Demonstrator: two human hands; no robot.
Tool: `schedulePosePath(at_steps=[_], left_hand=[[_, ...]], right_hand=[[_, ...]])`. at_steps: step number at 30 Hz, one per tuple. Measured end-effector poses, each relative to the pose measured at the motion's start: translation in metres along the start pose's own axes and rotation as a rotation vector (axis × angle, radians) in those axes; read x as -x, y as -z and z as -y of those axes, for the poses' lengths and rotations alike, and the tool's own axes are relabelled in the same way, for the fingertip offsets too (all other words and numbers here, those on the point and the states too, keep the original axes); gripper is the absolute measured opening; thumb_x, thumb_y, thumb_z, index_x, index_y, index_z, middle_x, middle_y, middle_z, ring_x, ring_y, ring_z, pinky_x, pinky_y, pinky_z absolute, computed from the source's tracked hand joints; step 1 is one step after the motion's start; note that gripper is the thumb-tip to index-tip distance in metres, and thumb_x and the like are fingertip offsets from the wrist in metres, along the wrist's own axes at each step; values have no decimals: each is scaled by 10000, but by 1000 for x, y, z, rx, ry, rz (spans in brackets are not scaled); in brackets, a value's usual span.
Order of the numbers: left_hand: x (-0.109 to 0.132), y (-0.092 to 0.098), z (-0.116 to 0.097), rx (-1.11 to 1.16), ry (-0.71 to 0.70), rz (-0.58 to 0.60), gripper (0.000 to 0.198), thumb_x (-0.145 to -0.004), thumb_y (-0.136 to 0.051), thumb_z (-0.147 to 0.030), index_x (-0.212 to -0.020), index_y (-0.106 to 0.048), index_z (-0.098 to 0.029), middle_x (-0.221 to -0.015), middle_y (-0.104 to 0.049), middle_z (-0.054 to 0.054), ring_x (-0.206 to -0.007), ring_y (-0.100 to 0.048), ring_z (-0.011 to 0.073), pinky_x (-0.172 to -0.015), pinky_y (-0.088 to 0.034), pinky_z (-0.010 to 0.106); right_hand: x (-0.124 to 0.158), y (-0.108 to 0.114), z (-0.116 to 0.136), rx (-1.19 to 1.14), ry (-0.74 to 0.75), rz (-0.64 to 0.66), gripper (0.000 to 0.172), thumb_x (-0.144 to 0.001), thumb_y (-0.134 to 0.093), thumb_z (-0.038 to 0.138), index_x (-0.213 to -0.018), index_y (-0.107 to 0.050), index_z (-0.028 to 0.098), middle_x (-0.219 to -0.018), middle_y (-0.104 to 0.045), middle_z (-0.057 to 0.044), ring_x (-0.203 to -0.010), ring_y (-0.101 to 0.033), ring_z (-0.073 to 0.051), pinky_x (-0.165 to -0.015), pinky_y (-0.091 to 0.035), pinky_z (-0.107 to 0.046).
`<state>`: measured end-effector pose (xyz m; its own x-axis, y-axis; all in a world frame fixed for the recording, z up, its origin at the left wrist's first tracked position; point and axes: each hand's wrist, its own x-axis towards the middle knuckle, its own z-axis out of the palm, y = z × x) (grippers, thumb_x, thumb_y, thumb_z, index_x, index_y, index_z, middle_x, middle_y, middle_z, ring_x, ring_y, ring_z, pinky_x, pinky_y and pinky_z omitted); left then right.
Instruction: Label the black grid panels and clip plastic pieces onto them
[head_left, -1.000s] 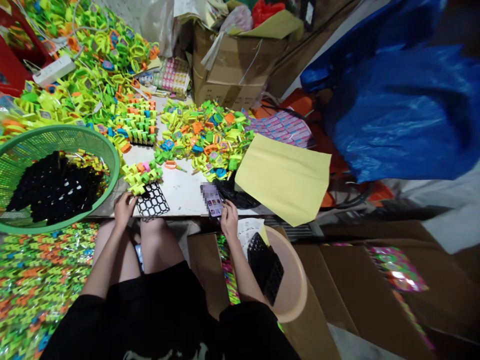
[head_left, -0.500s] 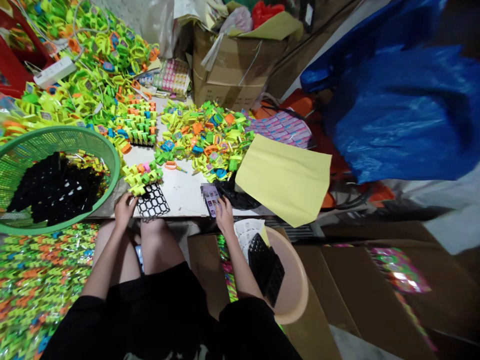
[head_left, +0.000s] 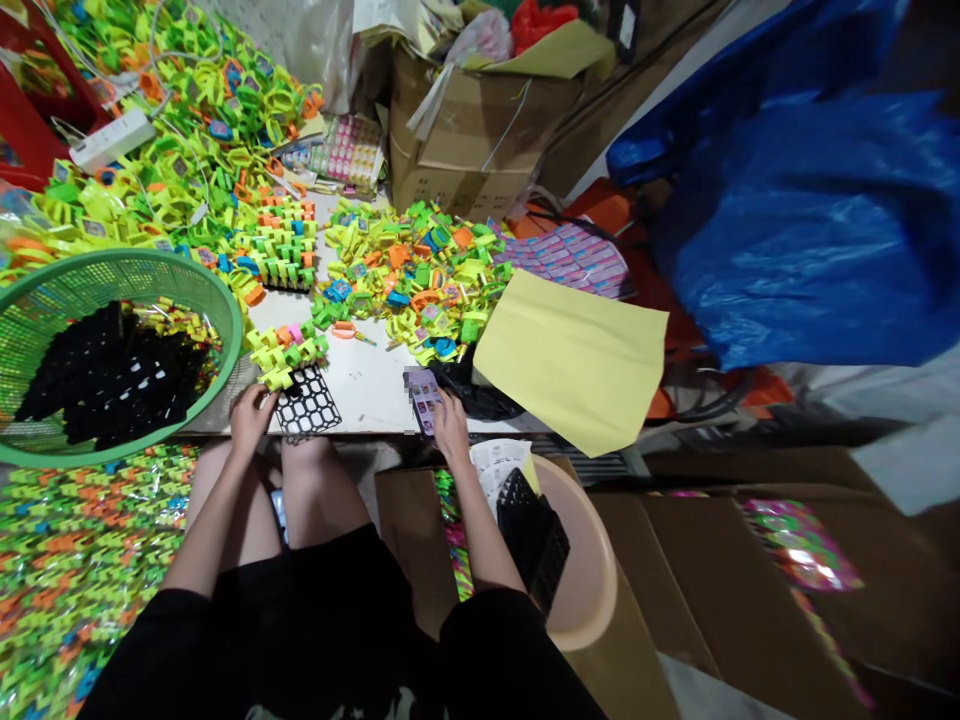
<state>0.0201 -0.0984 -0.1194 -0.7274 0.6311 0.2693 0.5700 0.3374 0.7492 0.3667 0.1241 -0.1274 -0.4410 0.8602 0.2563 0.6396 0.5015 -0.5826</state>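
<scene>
My left hand (head_left: 251, 415) is at the left edge of a black honeycomb grid tray (head_left: 309, 405), its thumb and fingers closed on that edge. The tray's near part shows open cells. Yellow, green, orange and pink plastic toy watches (head_left: 281, 352) fill its far part. Over to the right, my right hand (head_left: 451, 425) is closed around the right side of a phone (head_left: 424, 400) at the table's front edge. Its fingers overlap the lit screen, which shows rows of small pictures. Whether any fingers are under the phone is hidden.
A green basket (head_left: 229, 370) with black trays stands left. A heap of toy watches (head_left: 412, 270) and a filled tray (head_left: 285, 245) lie behind. Yellow paper (head_left: 574, 360) overhangs the table at right. Below are a pale basin (head_left: 596, 570) and cardboard (head_left: 720, 580). A blue sheet (head_left: 817, 230) hangs right.
The whole view has shifted very slightly. Both hands stay at the same places, the left at the grid tray and the right at the phone.
</scene>
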Motion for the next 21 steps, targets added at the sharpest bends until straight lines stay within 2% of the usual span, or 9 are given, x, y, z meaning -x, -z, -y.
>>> schedulePosePath(at_steps=[4, 11, 16, 21], left_hand=[[0, 0, 0, -1, -21, -7, 287, -855, -571, -442, -948, -669, -188, -996, -704, 61, -928, -637, 218, -875, -459, 303], [0, 0, 0, 11, -9, -4, 284, -851, -572, -444, -932, -668, -189, -977, -705, 59, -903, -638, 211, -849, -465, 295], [-1, -1, 1, 22, 31, -2, 294, -837, -589, -457, -920, -673, -188, -919, -704, 51, -846, -641, 205, -819, -468, 294], [-1, -2, 5, 31, 38, -15, 294, -827, -600, -460, -902, -673, -185, -910, -707, 52, -835, -641, 205, -815, -468, 292]], right_hand=[[-1, 3, -7, -63, -47, -5, 510, -927, -319, 322, -1386, -452, 146, -1363, -522, -146, -1277, -471, -252, -1103, -364, -447], [-8, 7, -12, -39, -135, 31, 543, -861, -385, 278, -1384, -476, 162, -1318, -593, -120, -1194, -557, -282, -1046, -426, -468], [-8, 6, -12, -52, -123, 17, 562, -818, -401, 246, -1365, -504, 163, -1333, -586, -109, -1214, -545, -278, -1079, -397, -464], [-8, 1, -21, -187, -146, 9, 531, -832, -378, 284, -1320, -545, 160, -1351, -573, -104, -1254, -518, -255, -1112, -363, -453]])
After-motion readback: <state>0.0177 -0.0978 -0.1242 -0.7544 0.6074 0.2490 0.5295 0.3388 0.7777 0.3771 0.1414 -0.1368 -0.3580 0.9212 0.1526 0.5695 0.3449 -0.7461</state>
